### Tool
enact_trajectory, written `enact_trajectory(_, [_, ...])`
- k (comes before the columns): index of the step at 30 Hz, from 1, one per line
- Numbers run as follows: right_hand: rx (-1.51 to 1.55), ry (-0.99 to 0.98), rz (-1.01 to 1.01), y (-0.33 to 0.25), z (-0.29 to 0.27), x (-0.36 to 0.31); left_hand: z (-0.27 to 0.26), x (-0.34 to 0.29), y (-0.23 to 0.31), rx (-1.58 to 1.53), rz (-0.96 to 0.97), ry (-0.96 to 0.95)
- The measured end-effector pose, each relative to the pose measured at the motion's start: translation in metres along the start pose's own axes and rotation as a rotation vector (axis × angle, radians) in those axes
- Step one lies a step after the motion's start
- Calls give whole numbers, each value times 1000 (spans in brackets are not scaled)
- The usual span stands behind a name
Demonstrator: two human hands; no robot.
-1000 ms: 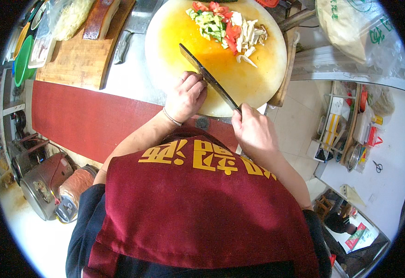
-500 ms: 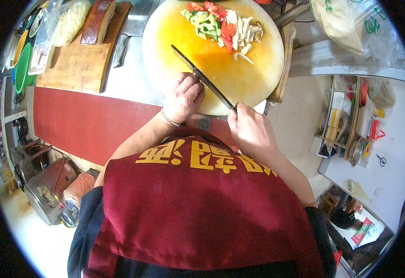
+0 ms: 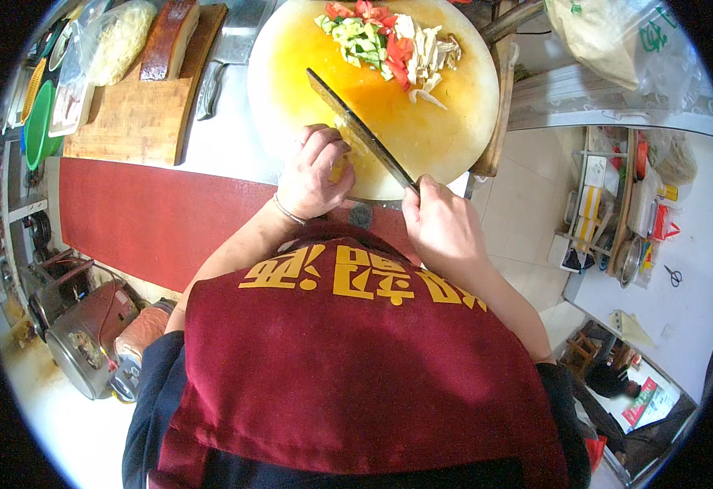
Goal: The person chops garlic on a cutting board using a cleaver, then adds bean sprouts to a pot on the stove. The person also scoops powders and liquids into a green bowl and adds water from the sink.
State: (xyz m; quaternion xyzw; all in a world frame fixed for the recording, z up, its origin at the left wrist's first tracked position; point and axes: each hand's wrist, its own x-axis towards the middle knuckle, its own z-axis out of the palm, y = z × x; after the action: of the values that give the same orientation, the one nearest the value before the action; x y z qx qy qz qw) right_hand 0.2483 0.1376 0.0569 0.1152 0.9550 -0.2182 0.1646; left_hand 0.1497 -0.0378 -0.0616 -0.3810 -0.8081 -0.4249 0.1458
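Observation:
My right hand (image 3: 446, 220) is closed round the handle of a long dark-bladed kitchen knife (image 3: 360, 129), which slants up and left over a round, yellow-stained chopping board (image 3: 291, 90). At the board's near edge, left of the blade, my left hand (image 3: 317, 173) has its fingers curled. A yellowish bit shows under them, too covered to name. Small pale yellow pieces (image 3: 355, 145) lie against the blade. Toward the board's far side sit chopped green vegetable (image 3: 356, 42), red pieces (image 3: 399, 55) that look like tomato or pepper, and pale shredded strips (image 3: 428, 53).
To the left, a wooden board (image 3: 128, 114) carries a brown-skinned meat slab (image 3: 169, 41) and a bag of pale shreds (image 3: 123, 45). Another knife (image 3: 210, 90) lies beside it. A green basin (image 3: 40, 126) stands farther left. Plastic bags (image 3: 609, 41) are at upper right; scissors (image 3: 673, 276) lie on a white surface.
My left hand has shifted slightly left, away from the blade. The knife has tilted, showing more of its face, and the pale yellow pieces beside it have come into view.

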Motion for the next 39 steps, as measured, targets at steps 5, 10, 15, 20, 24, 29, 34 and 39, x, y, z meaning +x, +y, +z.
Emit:
enact_trajectory(5, [18,-102,107,-4,1,-4,-6,-4,-5,29,41,-52])
enact_trajectory(10, [3,-28,23,-2,7,3,3,-8,-17,39,94,-37])
enact_trajectory(15, [-34,57,-89,8,20,1,3,-8,-18,10,105,-18])
enact_trajectory(20, [-83,87,-140,11,28,-5,-1,-8,-17,12,130,-54])
enact_trajectory(24, [-43,113,-154,7,23,-4,-1,-5,-21,39,175,-48])
enact_trajectory(29, [-89,86,-165,8,27,-5,-3,-10,-21,2,195,-43])
enact_trajectory(34, [-50,0,-82,0,22,-11,-11,-11,-18,-18,200,-97])
enact_trajectory(39, [-49,80,-144,2,22,-12,-8,-17,-29,-45,223,-116])
